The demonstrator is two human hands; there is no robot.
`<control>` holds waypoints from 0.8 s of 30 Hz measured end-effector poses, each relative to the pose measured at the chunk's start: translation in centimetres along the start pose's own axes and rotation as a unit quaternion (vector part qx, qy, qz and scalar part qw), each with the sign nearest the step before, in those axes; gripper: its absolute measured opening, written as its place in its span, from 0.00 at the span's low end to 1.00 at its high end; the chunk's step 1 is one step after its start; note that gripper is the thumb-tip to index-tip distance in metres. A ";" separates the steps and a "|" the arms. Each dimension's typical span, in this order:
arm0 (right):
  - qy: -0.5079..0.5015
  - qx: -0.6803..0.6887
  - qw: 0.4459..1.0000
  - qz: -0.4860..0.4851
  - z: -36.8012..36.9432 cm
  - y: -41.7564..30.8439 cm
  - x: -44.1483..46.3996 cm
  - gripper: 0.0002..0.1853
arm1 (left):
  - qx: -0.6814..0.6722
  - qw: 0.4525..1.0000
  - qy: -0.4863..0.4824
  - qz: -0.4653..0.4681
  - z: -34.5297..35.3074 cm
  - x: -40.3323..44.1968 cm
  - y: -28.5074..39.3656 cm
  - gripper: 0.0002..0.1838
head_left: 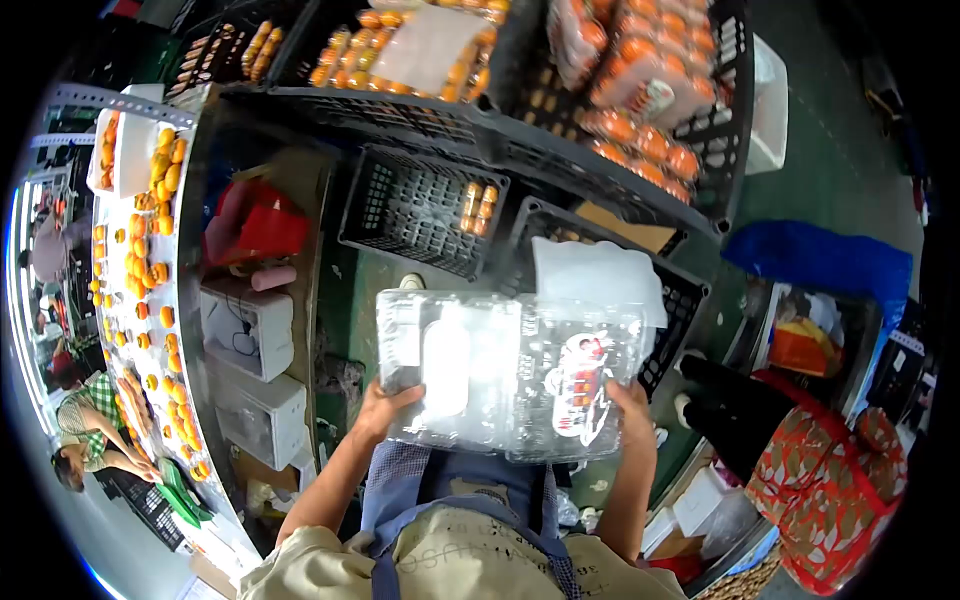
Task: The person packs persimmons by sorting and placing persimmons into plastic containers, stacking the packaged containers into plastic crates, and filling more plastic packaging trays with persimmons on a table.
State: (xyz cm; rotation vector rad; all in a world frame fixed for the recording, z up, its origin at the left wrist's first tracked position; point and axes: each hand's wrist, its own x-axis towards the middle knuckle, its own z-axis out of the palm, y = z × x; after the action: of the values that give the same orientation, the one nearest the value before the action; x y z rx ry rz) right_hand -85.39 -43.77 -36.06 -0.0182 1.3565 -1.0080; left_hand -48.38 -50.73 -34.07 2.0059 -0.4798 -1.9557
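An opened clear plastic clamshell box (490,375) with a printed label on its right half is held up in front of my body. My left hand (387,408) grips its left edge, thumb on top. At its right edge, my right hand (632,405) holds on with the fingers partly hidden behind the plastic. The box looks empty, with glare on its left half. A white foam sheet (598,280) lies just beyond the right half, partly behind it.
Black crates with packed orange fruit (650,60) stand ahead. A lower black crate (425,205) holds a few packs. Loose orange fruit (137,260) covers a long table at left. A person in red patterned clothing (820,480) is at right; another person (95,430) works at far left.
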 end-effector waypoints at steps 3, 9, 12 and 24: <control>-0.048 -0.022 0.998 0.025 8.7 -2.8 -0.3 0.34 | -0.039 0.998 0.026 0.052 -5.5 -1.9 2.5 0.22; -0.138 -0.034 0.990 0.006 26.9 -4.1 3.4 0.32 | -0.049 0.986 0.077 0.139 -18.2 -2.9 11.9 0.18; -0.137 -0.152 0.978 -0.051 34.1 -5.8 8.1 0.41 | -0.040 0.978 0.098 0.179 -23.5 -0.5 17.6 0.21; -0.074 -0.041 0.987 -0.138 43.6 -22.4 26.6 0.37 | 0.043 0.959 -0.078 0.270 -19.7 20.9 50.6 0.23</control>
State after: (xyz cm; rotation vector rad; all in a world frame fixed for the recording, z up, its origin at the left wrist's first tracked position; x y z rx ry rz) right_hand -66.48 -96.13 -32.67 -0.3451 1.2811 -1.1561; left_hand -29.81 -105.75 -30.27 1.5454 -1.0417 -1.7634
